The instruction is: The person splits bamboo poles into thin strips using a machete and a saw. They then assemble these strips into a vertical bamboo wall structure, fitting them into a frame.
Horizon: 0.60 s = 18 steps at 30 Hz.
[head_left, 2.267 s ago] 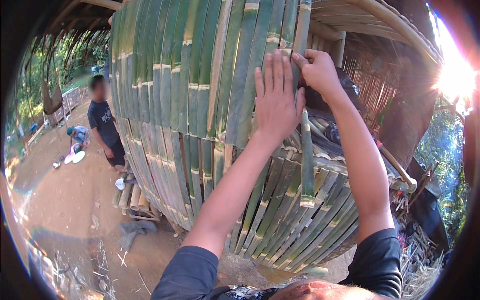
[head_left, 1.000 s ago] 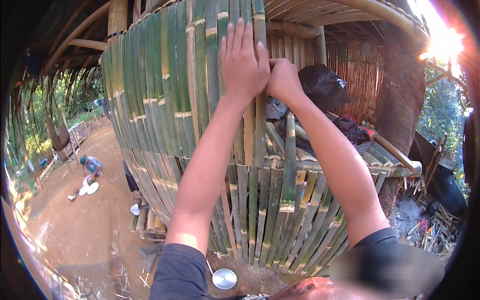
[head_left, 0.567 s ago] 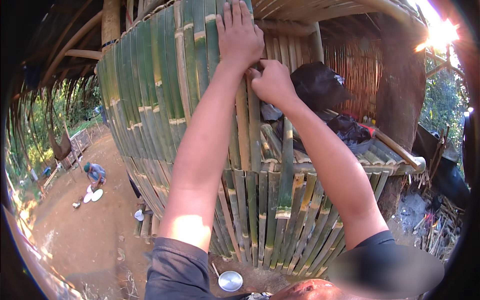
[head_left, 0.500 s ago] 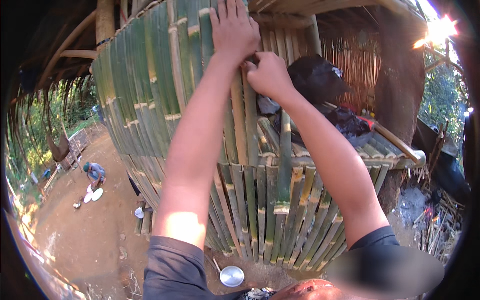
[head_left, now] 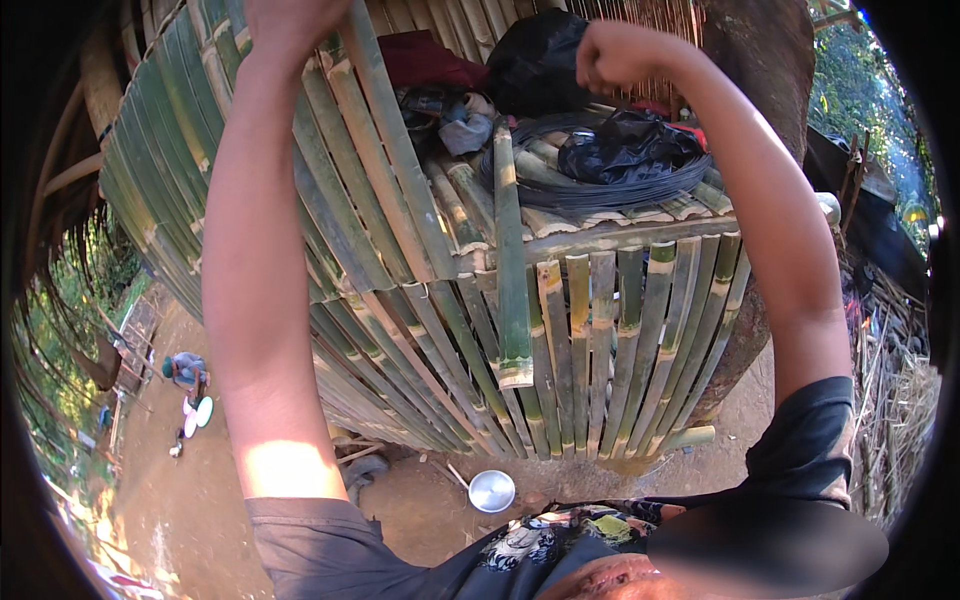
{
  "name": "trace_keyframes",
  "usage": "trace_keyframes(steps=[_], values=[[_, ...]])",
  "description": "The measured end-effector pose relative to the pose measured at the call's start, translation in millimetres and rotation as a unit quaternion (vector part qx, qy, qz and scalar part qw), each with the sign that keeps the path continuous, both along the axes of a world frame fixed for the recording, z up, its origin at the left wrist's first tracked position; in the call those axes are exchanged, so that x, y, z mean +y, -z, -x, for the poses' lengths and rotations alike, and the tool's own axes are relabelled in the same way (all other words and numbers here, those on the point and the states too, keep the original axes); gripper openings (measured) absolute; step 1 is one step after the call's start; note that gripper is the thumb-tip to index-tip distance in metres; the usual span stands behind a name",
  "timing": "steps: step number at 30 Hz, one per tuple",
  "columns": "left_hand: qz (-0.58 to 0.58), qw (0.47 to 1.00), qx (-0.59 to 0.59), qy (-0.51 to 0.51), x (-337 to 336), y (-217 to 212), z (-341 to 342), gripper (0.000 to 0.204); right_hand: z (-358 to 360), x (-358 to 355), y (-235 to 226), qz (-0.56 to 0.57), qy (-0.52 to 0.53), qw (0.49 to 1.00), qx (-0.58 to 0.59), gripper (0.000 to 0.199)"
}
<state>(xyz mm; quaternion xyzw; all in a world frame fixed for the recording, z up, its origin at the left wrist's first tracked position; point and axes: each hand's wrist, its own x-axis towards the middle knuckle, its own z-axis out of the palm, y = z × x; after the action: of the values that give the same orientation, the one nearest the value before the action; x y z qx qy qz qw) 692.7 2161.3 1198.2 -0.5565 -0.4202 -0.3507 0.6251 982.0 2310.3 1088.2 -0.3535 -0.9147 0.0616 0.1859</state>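
My left hand (head_left: 295,18) reaches up to the split-bamboo slat wall (head_left: 190,95), beside the top of a slat (head_left: 385,130). The upper edge of the picture cuts off its fingers. My right hand (head_left: 622,55) is raised with curled fingers, in front of a black plastic bag (head_left: 535,60). Whether anything is inside that curl cannot be made out. Below it, a coil of dark wire (head_left: 600,200) lies on a bamboo platform (head_left: 560,240), with another black bag (head_left: 630,145) on top. A single green bamboo strip (head_left: 513,290) overhangs the platform's front edge.
Dark red cloth (head_left: 430,58) and a crumpled grey bag (head_left: 467,125) lie behind the slats. A thick post (head_left: 765,80) stands at right. On the ground are a metal pan (head_left: 491,491) and, far left, a crouching person (head_left: 187,370) beside white round items (head_left: 203,411).
My right hand has left the slat beside my left hand and swung right, over the platform. My view has shifted right, bringing the wire coil and red cloth into sight.
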Motion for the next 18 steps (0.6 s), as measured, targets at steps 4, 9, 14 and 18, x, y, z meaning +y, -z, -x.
trace_keyframes(steps=[4,9,14,18], values=[[-0.031,0.999,0.004,0.023,-4.3,-10.8,-3.2,0.032,-4.6,4.0,21.9,-0.149,0.079,0.981,-0.094,0.023],[0.009,0.998,0.056,0.010,-24.9,-27.1,13.5,0.023,-16.5,18.7,32.0,0.065,0.121,0.965,-0.223,0.042],[-0.022,0.993,0.113,0.012,-39.6,-60.9,10.3,0.016,-46.0,74.8,67.0,-0.069,-0.051,0.987,-0.136,0.035],[0.052,0.998,-0.012,-0.035,-44.7,-65.1,6.6,0.012,-30.1,35.6,67.5,-0.036,-0.029,0.991,-0.124,0.028]])
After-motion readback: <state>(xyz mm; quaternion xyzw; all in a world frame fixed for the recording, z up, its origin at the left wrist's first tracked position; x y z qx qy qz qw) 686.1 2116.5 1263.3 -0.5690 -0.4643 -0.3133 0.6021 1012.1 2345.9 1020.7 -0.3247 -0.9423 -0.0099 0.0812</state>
